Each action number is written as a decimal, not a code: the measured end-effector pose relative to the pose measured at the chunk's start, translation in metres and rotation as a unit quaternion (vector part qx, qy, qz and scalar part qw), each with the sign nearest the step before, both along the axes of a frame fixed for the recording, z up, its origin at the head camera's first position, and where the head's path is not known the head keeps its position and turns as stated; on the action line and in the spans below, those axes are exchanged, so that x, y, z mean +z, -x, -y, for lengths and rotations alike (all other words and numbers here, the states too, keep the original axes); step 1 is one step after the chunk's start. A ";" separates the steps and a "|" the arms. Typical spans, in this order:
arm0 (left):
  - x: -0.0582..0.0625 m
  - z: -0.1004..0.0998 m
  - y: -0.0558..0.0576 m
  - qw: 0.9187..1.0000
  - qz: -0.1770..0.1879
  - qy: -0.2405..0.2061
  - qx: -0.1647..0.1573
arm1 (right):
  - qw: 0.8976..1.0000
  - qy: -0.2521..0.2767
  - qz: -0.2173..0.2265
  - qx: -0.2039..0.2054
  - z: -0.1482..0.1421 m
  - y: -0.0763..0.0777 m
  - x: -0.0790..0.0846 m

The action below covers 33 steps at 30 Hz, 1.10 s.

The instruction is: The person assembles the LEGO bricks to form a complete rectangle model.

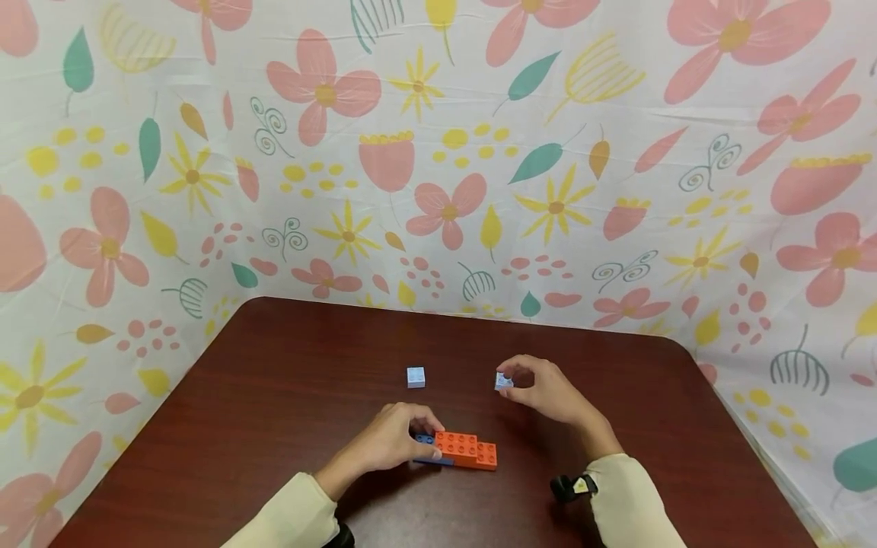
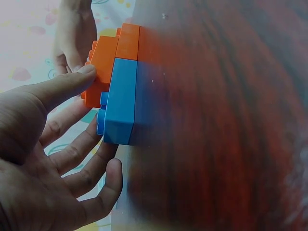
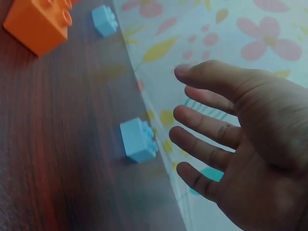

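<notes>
My left hand (image 1: 390, 441) holds a small build of toy building bricks, its thumb on the near side and its fingers behind. A long orange brick (image 1: 457, 438) sits on top, bridging a blue brick (image 2: 121, 98) at the left and another orange brick (image 1: 487, 454) at the right. My right hand (image 1: 551, 390) hovers at a light blue brick (image 3: 137, 140), thumb and fingers spread apart. In the right wrist view a gap shows between the fingertips and that brick, which stands on the table with its studs up.
A second light blue brick (image 1: 416, 377) stands farther back on the dark wooden table (image 1: 308, 350), beyond the left hand. Flower-patterned cloth (image 1: 438, 152) hangs right behind the table's far edge and along its sides.
</notes>
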State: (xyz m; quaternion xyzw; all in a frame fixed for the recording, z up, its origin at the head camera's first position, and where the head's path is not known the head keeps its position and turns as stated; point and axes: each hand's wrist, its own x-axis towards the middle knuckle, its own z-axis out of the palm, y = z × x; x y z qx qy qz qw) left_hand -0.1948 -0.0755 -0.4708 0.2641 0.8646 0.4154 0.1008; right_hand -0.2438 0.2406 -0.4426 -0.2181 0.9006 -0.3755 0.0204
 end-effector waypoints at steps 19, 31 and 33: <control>-0.001 0.000 0.001 1.000 0.002 0.004 -0.004 | 0.999 0.009 0.024 -0.032 -0.016 0.031 -0.023; 0.000 -0.001 0.000 1.000 0.002 -0.004 -0.004 | 0.997 0.003 0.071 -0.014 -0.019 0.042 -0.033; 0.000 -0.001 0.000 1.000 0.002 -0.005 -0.005 | 0.997 0.003 0.072 -0.012 -0.019 0.043 -0.033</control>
